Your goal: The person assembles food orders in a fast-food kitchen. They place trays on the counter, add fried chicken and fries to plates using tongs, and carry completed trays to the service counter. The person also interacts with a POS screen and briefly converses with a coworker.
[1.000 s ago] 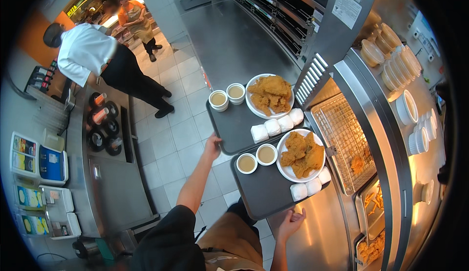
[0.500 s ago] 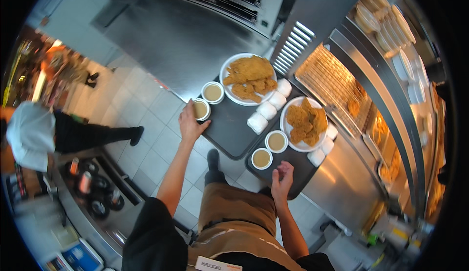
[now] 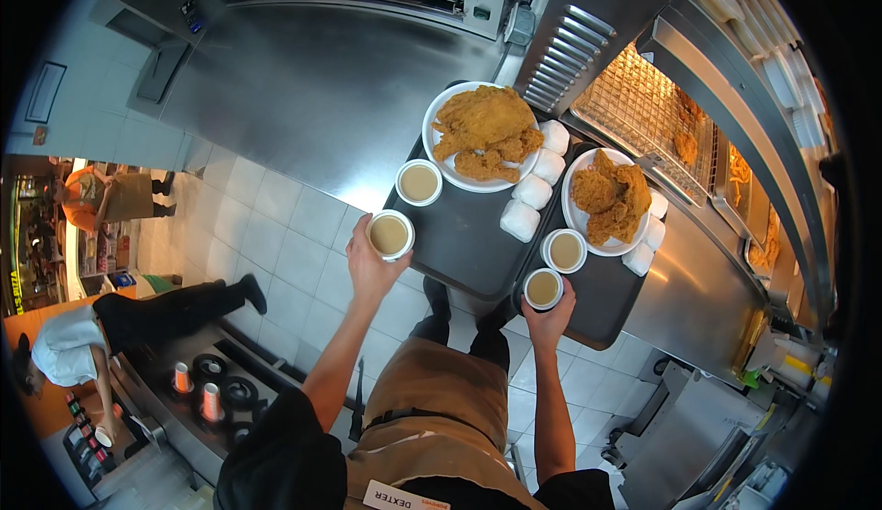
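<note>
My left hand [image 3: 370, 269] is closed around a small white cup of brown gravy [image 3: 389, 234] at the near left corner of a dark tray [image 3: 469, 257]. Another gravy cup [image 3: 420, 182] stands just beyond it, beside a white plate of fried chicken [image 3: 487, 129]. My right hand [image 3: 551, 321] grips a third gravy cup [image 3: 543, 289] over a second dark tray [image 3: 597, 312]. A similar cup [image 3: 564, 250] touches or nearly touches it, near a plate with smaller chicken pieces [image 3: 611, 196]. White wrapped bundles [image 3: 521, 221] line the right side of each tray.
A steel counter [image 3: 303, 87] extends to the far left. Chicken lies on a wire rack [image 3: 643, 110] in a lit warmer at right. A person in a white top [image 3: 69, 345] leans over a counter at left; another in orange [image 3: 83, 199] stands farther off. Floor tiles [image 3: 276, 234] show between counters.
My left hand has closed on its cup and moved it slightly nearer. My right hand has reached forward and taken hold of the near cup on the right tray.
</note>
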`<state>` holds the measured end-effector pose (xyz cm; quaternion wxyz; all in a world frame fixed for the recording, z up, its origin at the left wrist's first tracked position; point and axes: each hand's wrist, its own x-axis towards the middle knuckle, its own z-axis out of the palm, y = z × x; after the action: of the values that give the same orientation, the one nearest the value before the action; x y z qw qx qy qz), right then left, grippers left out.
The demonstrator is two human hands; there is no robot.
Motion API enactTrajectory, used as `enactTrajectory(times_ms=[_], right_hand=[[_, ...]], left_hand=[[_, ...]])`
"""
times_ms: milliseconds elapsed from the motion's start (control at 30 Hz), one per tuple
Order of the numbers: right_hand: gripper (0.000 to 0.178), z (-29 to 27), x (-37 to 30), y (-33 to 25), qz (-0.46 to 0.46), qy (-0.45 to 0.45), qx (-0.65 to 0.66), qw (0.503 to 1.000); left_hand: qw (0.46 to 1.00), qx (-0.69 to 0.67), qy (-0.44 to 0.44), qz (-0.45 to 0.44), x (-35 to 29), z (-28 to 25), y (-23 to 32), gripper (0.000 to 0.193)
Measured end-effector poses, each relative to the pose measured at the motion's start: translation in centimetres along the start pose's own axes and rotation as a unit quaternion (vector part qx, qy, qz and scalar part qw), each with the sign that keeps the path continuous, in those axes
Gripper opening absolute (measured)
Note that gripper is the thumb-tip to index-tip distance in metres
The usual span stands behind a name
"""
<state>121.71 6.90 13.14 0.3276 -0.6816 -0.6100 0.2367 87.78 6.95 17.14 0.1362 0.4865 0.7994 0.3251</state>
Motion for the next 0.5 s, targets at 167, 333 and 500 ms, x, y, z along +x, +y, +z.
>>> enactTrajectory(times_ms=[167,333,500], right_hand=[[0.076,-1.7,-0.3,0.1,0.023,0.003,0.027,0.999],[0.077,-6.0,0.3,-1.8,0.013,0.018,0.022,1.0],[0.075,-7.0,4.1,-3.8,0.017,0.061,0.069,0.996]], left_hand=[[0.997,-0.028,-0.032,0.067,2.5,-3.1,2.3,0.091],[0.99,-0.092,-0.048,0.1,6.9,-1.5,4.0,0.093],[0.989,-0.085,-0.079,0.095,9.0,0.7,4.1,0.091]])
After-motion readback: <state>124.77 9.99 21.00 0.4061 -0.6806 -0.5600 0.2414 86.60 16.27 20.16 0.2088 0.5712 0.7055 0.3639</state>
